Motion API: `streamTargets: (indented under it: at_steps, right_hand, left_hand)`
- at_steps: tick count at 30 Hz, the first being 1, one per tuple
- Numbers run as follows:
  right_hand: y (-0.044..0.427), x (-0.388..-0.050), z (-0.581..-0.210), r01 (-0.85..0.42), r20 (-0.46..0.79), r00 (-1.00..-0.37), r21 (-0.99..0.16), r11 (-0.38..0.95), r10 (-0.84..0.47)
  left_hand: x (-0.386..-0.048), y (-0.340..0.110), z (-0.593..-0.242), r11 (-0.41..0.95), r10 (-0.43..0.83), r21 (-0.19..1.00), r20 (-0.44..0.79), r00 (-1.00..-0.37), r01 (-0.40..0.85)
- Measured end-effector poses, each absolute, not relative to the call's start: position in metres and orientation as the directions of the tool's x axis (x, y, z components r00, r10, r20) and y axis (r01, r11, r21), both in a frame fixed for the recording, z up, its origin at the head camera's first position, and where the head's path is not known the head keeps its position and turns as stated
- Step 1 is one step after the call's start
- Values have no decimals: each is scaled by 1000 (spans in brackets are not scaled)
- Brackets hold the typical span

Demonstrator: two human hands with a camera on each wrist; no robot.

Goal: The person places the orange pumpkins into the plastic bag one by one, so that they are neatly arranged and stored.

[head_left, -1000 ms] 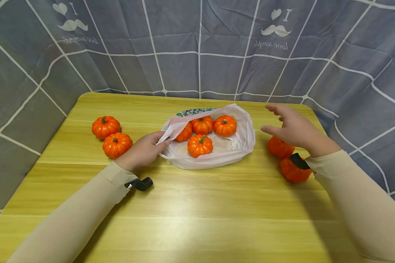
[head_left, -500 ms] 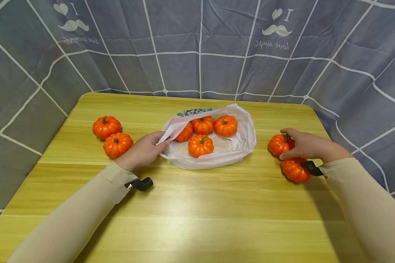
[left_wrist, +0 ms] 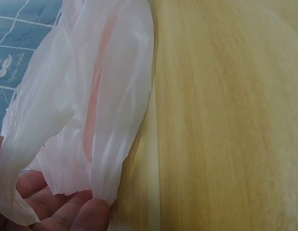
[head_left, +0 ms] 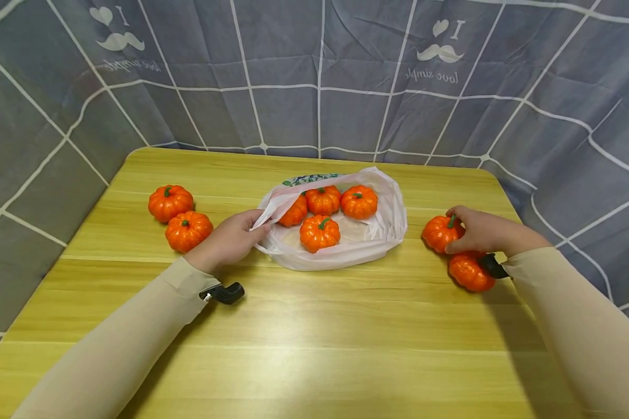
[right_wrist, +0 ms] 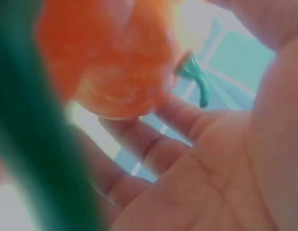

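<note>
My left hand (head_left: 229,240) pinches the left edge of a thin white plastic bag (head_left: 340,261), which lies with its mouth spread open. Several small orange pumpkins (head_left: 320,233) sit inside it. In the left wrist view, thumb and fingers hold the crumpled plastic (left_wrist: 115,110). On the right, my right hand (head_left: 487,231) grips a glossy orange pumpkin (head_left: 439,234) from its right side, fingers behind and thumb in front. The right wrist view shows this pumpkin (right_wrist: 120,57) against the fingers. Below the hand lies another pumpkin (head_left: 470,273), near the wrist.
Two more pumpkins (head_left: 178,218) stand side by side left of my left hand. The light wooden table (head_left: 314,337) is bordered at the back and sides by a grey checked curtain (head_left: 283,116). A blurred green strip (right_wrist: 38,134) crosses the right wrist view.
My right hand has come down from above the right-hand pumpkins and taken hold of the farther one, which has shifted slightly left. My left hand and the bag have stayed put.
</note>
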State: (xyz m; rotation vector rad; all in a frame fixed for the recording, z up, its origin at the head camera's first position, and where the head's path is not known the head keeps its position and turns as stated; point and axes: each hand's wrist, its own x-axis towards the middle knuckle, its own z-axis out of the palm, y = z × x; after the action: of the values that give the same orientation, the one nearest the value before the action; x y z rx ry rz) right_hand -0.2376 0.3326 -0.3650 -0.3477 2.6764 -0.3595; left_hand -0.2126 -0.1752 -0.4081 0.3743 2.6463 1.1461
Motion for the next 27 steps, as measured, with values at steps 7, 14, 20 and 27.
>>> streamTargets:
  at_steps: [7,14,20,27]
  right_hand:
    - [329,-240,-365,-185,-378,-880,-286,940,-288]
    - [326,-238,-340,-213,-224,-933,-290,933,-283]
    - [278,-229,-291,-313,-17,-939,-368,876,-342]
    - [199,-231,-301,-456,-44,-867,-330,826,-496]
  left_hand:
    - [-210,-177,-407,660,324,738,-105,-940,145]
    - [-209,-176,-404,643,334,749,-86,-939,160]
    - [-210,-178,-403,661,321,737,-102,-942,145]
    - [-209,-175,-405,638,315,759,-102,-943,131]
